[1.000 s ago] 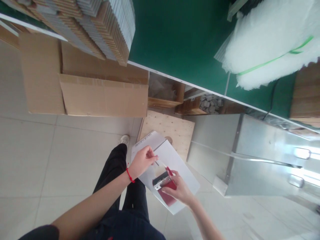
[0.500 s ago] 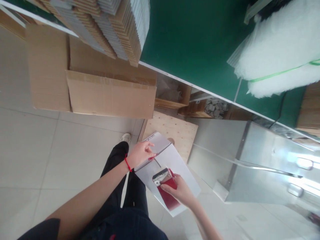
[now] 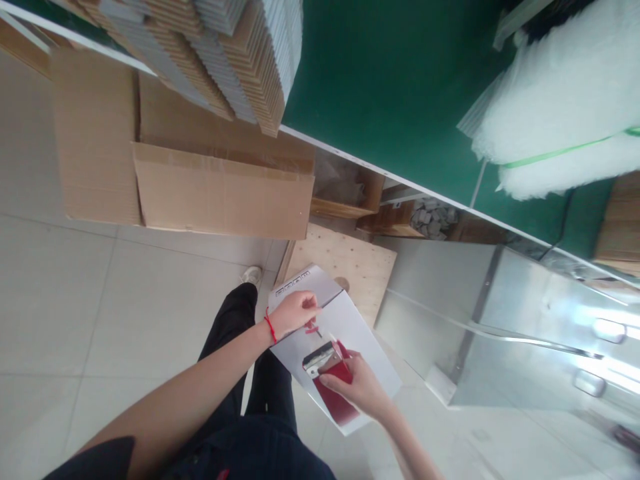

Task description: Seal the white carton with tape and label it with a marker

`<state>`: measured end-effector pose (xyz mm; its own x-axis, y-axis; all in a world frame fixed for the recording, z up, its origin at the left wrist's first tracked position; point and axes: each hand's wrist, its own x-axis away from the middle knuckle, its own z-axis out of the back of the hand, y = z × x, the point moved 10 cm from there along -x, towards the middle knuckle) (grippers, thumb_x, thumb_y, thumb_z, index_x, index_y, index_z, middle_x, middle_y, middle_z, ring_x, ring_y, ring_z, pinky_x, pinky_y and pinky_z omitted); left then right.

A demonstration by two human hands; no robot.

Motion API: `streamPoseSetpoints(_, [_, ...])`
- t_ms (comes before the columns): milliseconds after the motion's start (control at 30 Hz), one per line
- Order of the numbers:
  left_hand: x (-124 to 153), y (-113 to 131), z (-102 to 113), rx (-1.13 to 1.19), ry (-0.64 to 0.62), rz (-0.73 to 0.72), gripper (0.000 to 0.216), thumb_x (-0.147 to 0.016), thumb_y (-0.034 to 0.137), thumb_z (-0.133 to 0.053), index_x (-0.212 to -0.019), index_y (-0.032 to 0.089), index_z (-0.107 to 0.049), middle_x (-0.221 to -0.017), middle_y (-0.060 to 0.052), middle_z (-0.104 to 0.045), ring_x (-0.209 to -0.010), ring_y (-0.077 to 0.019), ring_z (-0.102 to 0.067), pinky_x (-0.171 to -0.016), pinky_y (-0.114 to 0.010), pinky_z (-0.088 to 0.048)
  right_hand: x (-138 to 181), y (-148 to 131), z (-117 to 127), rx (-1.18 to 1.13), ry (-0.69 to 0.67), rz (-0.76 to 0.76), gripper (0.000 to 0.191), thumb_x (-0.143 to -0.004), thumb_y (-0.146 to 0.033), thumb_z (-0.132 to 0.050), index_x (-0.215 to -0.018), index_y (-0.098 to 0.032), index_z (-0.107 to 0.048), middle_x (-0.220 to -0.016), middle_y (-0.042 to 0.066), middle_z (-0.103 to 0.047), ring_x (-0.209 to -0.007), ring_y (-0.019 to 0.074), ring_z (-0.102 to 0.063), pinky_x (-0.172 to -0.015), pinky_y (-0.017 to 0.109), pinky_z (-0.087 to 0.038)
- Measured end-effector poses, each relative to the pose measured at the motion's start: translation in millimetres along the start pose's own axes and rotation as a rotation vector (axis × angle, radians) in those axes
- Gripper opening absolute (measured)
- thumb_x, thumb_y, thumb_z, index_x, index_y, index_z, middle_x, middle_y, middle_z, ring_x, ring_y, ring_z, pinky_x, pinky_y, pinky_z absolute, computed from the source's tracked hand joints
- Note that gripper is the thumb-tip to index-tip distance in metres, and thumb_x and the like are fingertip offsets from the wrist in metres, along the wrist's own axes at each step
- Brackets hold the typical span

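White box (image 3: 350,327) lies under left fingers (image 3: 313,308) (tape dispenser (image 3: 330,367) in right hand (image 3: 357,387)).

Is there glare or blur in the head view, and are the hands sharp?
Head view: strong glare on the metal cabinet at right; the white bundle is overexposed; edges bend from the wide lens. The left hand and right hand on the white box are fairly sharp, lit evenly.
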<state>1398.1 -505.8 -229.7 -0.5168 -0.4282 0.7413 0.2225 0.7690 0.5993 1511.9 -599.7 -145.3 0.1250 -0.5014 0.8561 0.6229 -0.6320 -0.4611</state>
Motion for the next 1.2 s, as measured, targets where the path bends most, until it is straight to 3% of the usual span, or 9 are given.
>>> streamPoseSetpoints(133, [-0.5,0.7,7.2,-0.054,0.021,0.009,0.036,-0.081,0.054,-0.062,-0.071,0.02,-0.054,-0.062,0.002,-0.062,-0.055,-0.0146,-0.059,-0.057,-0.026,-0.043,-0.2,7.1,-1.6,0.016,-0.008,-0.028,0.051,-0.078,-0.07,-0.063,-0.065,-0.021,-0.065,-0.076,0.011,-0.067,-0.09,0.0361,-0.06,-0.081,0.044,-0.041])
streamPoseSetpoints(300, [4.2,-2.8,3.4,-0.143,-0.085,0.036,0.059,-0.078,0.074,-0.059,-0.067,0.016,-0.068,-0.059,-0.001,-0.061,-0.055,-0.015,-0.054,-0.056,-0.027,-0.038,1.8,15.4,-2.3,0.003,-0.006,-0.046,0.05,-0.075,-0.07,-0.066,-0.071,-0.021,-0.071,-0.094,0.015,-0.072,-0.11,0.0423,-0.054,-0.093,0.05,-0.041])
streamPoseSetpoints(433, [10.3,14.5,-2.6,-0.271,-0.171,-0.162,0.05,-0.072,0.067,-0.071,-0.071,0.017,-0.074,-0.073,-0.002,-0.068,-0.072,-0.0176,-0.059,-0.064,-0.025,-0.04,2.0,17.6,-2.7,0.001,-0.018,-0.023,0.05,-0.077,-0.069,-0.066,-0.068,-0.02,-0.07,-0.088,0.014,-0.072,-0.107,0.041,-0.056,-0.093,0.049,-0.041])
streamPoseSetpoints(600, [9.4,8.5,-5.3,-0.283,-0.219,-0.126,0.052,-0.086,0.065,-0.056,-0.074,0.017,-0.073,-0.075,-0.003,-0.072,-0.073,-0.0176,-0.061,-0.066,-0.025,-0.04,2.3,18.6,-2.9,-0.012,-0.032,-0.017,0.05,-0.077,-0.067,-0.067,-0.086,-0.02,-0.079,-0.101,0.015,-0.073,-0.115,0.0425,-0.053,-0.099,0.052,-0.038])
streamPoseSetpoints(700, [7.0,7.4,-6.4,-0.332,-0.17,-0.13,0.035,-0.077,0.048,-0.072,-0.068,0.015,-0.068,-0.066,0.0,-0.067,-0.067,-0.0155,-0.058,-0.064,-0.025,-0.037,3.1,14.5,-2.0,-0.011,-0.032,-0.011,0.048,-0.078,-0.065,-0.067,-0.086,-0.019,-0.079,-0.096,0.014,-0.074,-0.111,0.0415,-0.055,-0.098,0.051,-0.038])
streamPoseSetpoints(767, [7.8,8.0,-4.7,-0.338,-0.111,-0.129,0.027,-0.079,0.038,-0.07,-0.066,0.015,-0.065,-0.063,0.0,-0.065,-0.065,-0.0148,-0.057,-0.064,-0.025,-0.038,3.8,11.1,-0.9,-0.024,-0.028,-0.006,0.047,-0.079,-0.064,-0.066,-0.085,-0.018,-0.079,-0.096,0.014,-0.074,-0.108,0.0408,-0.057,-0.097,0.051,-0.039])
streamPoseSetpoints(1033, [33.1,37.2,1.1,-0.371,0.055,-0.285,0.029,-0.089,0.031,-0.059,-0.064,0.016,-0.065,-0.066,-0.001,-0.062,-0.064,-0.0138,-0.054,-0.065,-0.026,-0.037,3.1,10.7,-1.2,-0.028,-0.002,-0.019,0.056,-0.08,-0.069,-0.063,-0.091,-0.016,-0.076,-0.1,0.016,-0.073,-0.106,0.039,-0.059,-0.097,0.049,-0.041])
streamPoseSetpoints(1200, [40.2,44.8,11.4,-0.281,0.236,-0.326,0.035,-0.089,0.027,-0.059,-0.055,0.017,-0.059,-0.056,0.001,-0.058,-0.058,-0.0123,-0.052,-0.064,-0.026,-0.037,3.7,13.8,-5.2,-0.093,-0.041,-0.073,0.057,-0.08,-0.068,-0.063,-0.093,-0.014,-0.073,-0.086,0.012,-0.073,-0.08,0.0296,-0.065,-0.072,0.036,-0.047])
